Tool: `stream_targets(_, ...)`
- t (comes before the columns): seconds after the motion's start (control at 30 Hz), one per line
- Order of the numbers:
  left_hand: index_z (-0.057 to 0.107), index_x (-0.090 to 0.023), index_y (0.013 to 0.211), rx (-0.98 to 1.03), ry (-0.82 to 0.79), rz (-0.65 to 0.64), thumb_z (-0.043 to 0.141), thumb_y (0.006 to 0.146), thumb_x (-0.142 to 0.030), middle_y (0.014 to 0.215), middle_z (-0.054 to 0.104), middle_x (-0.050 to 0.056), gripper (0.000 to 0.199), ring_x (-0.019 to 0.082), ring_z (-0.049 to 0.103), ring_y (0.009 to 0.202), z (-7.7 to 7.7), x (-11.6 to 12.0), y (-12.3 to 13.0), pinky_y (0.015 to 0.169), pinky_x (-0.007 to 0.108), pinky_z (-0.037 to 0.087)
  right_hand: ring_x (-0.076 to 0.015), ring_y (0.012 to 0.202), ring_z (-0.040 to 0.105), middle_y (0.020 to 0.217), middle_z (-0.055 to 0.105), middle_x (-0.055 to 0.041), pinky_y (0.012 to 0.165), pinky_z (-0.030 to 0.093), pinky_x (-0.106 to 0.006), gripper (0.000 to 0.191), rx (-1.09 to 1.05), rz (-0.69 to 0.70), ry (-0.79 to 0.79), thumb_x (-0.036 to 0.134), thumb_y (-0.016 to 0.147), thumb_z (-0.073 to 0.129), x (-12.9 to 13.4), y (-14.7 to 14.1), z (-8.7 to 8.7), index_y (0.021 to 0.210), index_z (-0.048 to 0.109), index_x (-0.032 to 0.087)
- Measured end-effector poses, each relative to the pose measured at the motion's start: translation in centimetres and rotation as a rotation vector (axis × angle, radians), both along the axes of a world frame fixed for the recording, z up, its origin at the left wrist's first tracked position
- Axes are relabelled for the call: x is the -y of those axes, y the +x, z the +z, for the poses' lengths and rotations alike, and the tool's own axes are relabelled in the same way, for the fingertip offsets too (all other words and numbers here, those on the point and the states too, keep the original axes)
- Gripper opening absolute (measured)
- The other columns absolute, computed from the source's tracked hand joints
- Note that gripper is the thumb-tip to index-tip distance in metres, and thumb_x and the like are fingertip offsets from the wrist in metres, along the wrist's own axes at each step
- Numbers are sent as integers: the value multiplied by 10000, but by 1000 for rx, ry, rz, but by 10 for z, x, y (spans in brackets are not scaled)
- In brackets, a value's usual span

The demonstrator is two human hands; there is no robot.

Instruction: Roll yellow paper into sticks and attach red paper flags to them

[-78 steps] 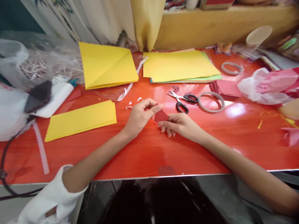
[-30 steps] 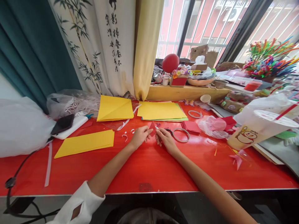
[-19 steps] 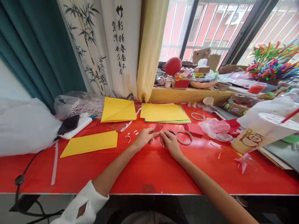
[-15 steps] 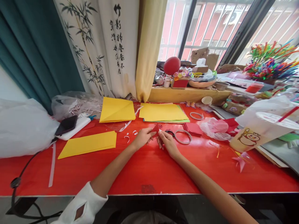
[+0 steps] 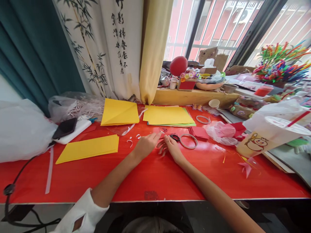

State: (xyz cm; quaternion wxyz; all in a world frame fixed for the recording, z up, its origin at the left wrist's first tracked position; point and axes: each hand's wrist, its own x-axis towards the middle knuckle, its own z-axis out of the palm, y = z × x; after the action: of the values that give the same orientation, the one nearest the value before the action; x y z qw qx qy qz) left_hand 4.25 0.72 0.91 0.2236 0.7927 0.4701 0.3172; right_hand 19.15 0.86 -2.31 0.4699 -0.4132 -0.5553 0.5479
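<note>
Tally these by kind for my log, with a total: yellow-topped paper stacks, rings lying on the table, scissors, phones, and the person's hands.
Yellow-topped stacks: 3
Rings: 2
Scissors: 1
Phone: 1
Left hand and right hand: 2
Total: 9

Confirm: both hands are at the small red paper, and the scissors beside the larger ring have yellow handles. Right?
Not quite: the handle of the scissors that shows is black, not yellow; see the head view. The rest stands: left hand and right hand are at the small red paper, with the scissors beside the larger ring.
</note>
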Motion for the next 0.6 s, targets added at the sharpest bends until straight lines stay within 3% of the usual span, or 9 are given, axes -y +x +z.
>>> stream_targets(0.1,556,-180,1136,-44,17,-26,520,846,-293,981,597,87,313,211,591,903,-2,0,0,771,275,432,-133,458,570,566,607,-21,426,485,-255,444,-40,-27,-21,624,755,513,-4,1,0,669,495,188)
stream_targets(0.23,532,-190,1143,18,-24,-2,503,853,-430,1040,600,65,377,191,590,920,-5,-8,4,813,292,448,-112,406,541,515,597,-4,406,452,-229,459,-66,-102,-15,634,731,539,-9,6,-2,624,433,200)
stream_targets(0.33,565,-173,952,101,-115,-13,444,870,-459,848,637,23,322,133,602,720,-4,-13,5,662,239,471,-92,333,482,457,564,11,336,367,-206,470,-44,-70,-2,628,722,558,-9,8,-2,601,428,193)
stream_targets(0.43,494,-177,704,174,-198,-30,462,842,-494,569,559,-37,347,96,536,505,-4,-12,6,518,203,422,-71,280,411,407,511,34,299,290,-194,462,-11,-38,13,612,759,526,-7,6,-2,608,464,180)
stream_targets(0.6,432,-178,638,299,-252,22,443,844,-477,475,499,-50,363,81,493,430,-8,-12,6,497,199,404,-57,337,427,487,510,53,347,317,-188,415,20,-12,79,576,797,503,-3,4,0,671,478,182)
